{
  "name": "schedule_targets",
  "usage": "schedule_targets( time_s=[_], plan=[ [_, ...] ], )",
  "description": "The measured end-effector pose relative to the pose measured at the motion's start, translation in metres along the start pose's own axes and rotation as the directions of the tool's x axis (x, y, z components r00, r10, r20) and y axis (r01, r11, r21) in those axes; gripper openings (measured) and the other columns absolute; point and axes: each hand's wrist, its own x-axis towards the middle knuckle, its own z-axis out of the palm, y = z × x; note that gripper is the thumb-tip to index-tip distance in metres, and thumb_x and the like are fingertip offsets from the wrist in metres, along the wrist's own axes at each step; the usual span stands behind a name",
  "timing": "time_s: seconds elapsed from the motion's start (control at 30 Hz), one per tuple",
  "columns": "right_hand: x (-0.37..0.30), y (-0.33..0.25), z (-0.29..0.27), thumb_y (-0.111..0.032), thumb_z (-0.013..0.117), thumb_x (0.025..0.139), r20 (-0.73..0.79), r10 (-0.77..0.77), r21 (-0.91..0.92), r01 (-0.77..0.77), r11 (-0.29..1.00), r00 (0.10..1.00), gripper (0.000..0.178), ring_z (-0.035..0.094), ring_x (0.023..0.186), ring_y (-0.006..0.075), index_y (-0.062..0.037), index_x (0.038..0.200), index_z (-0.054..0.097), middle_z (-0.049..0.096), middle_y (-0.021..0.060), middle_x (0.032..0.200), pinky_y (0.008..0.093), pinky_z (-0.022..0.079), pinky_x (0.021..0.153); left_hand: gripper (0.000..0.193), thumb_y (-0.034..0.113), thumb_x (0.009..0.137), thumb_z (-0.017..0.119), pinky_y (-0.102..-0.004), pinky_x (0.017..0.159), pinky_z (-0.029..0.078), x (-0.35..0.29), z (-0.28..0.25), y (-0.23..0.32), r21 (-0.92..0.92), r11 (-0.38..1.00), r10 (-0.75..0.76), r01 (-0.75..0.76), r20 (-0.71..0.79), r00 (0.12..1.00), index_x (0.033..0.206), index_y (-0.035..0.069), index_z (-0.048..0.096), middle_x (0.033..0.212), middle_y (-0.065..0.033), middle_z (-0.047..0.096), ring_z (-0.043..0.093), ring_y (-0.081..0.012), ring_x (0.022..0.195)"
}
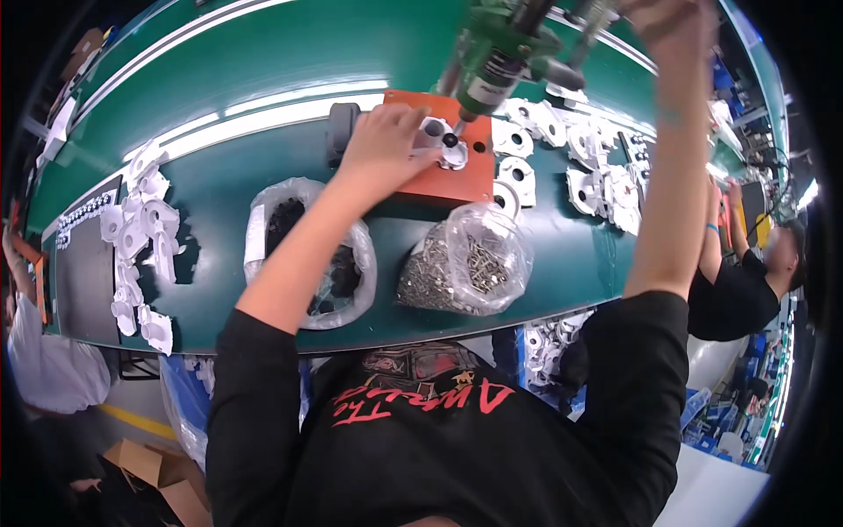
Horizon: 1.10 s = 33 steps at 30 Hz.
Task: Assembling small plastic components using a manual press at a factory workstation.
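Nearest the lens is my black shirt (421, 439) with red lettering, both sleeves running up into bare forearms.

Left side of the green bench (263, 53): a cluster of white moulded plastic parts (140, 237) lies beside a dark grey tray (83, 272). Next comes a clear bag of black pieces (303, 255), open at the top, which my left forearm crosses.

My left hand (382, 145) rests on an orange fixture block (452, 167) at the centre of the bench. Its fingers are closed down on a white plastic housing (439, 140), pinning it flat to the block. The housing is a small, pale, rounded piece with a circular opening facing upward; its long axis appears to run roughly left to right across the block, though my fingers hide much of it and I cannot confirm this.

A green-bodied powered screwdriver (496, 57) hangs over the block. Its long axis is tilted, top leaning to the right, tip pointing down and left onto the housing just beside my fingertips. The tip is touching or all but touching the part.

Below the block lies a clear bag of metal screws (470, 263). To the right of the block, more white housings (571, 158) are spread over the bench.

My right hand (672, 22) is raised at the top edge, near the upper end of the screwdriver. It is blurred and partly cropped, so I cannot tell whether it is closed on anything.

At the far right, another person in a black shirt (738, 294) leans toward the bench.
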Motion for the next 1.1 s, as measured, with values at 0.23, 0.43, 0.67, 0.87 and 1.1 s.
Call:
schedule_targets(
  time_s=[0.23, 0.43, 0.67, 0.87, 1.1],
  plan=[
    [-0.063, 0.052, -0.038, -0.033, 0.049, 0.09, 0.392, 0.705, 0.234, -0.805, 0.545, 0.591, 0.046, 0.056, 0.104, 0.0228, -0.0101, 0.129, 0.043, 0.054, 0.0109, 0.122, 0.0373, 0.042, 0.092, 0.041, 0.04, 0.072, 0.065, -0.0469, 0.099, 0.028, 0.022, -0.026, -0.005, 0.016, 0.994, 0.102, -0.105, 0.143, 0.985, 0.101, 0.013, 0.056, 0.105, -0.0107, 0.056, 0.048, -0.0298, 0.111],
    [-0.16, 0.087, -0.162, -0.021, 0.058, 0.083, 0.379, 0.58, -0.895, 0.126, 0.428, 0.721, 0.033, 0.055, 0.094, 0.0354, 0.0028, 0.106, 0.056, 0.059, 0.0192, 0.102, 0.0391, 0.042, 0.085, 0.034, 0.04, 0.066, 0.07, -0.0448, 0.074, 0.039, 0.041, -0.045, -0.023, 0.165, 0.983, -0.049, 0.076, -0.16, 0.986, 0.082, 0.011, 0.06, 0.082, -0.0107, 0.058, 0.056, -0.0309, 0.087],
    [-0.238, 0.074, -0.15, -0.017, 0.064, 0.072, 0.31, 0.695, -0.948, 0.159, 0.274, 0.649, 0.028, 0.052, 0.1, 0.0339, -0.0074, 0.097, 0.058, 0.047, 0.014, 0.123, 0.0416, 0.046, 0.079, 0.081, 0.05, 0.073, 0.064, -0.0593, 0.093, 0.03, 0.041, -0.022, -0.079, 0.089, 0.886, -0.44, 0.455, -0.151, 0.885, 0.138, 0.014, 0.031, 0.121, -0.0297, 0.043, 0.042, -0.0427, 0.114],
    [-0.258, 0.103, -0.142, -0.009, 0.058, 0.071, 0.283, 0.638, -0.95, 0.303, 0.08, 0.716, 0.025, 0.05, 0.102, 0.0363, -0.0024, 0.095, 0.056, 0.045, 0.0153, 0.129, 0.0431, 0.046, 0.081, 0.074, 0.041, 0.075, 0.064, -0.0528, 0.098, 0.032, -0.032, -0.074, -0.079, -0.077, 0.938, -0.344, 0.338, -0.093, 0.934, 0.136, 0.013, 0.033, 0.126, -0.0246, 0.043, 0.043, -0.0408, 0.116],
    [-0.269, 0.131, -0.202, -0.01, 0.049, 0.089, 0.145, 0.488, -0.744, -0.23, 0.627, 0.861, 0.027, 0.056, 0.094, 0.0249, 0.0015, 0.113, 0.049, 0.054, 0.0141, 0.112, 0.0342, 0.044, 0.08, 0.044, 0.027, 0.079, 0.065, -0.0392, 0.088, 0.042, -0.216, -0.186, -0.093, 0.283, 0.6, -0.564, 0.749, -0.515, 0.646, 0.115, 0.004, 0.053, 0.107, -0.0187, 0.056, 0.053, -0.033, 0.101]
  ],
)
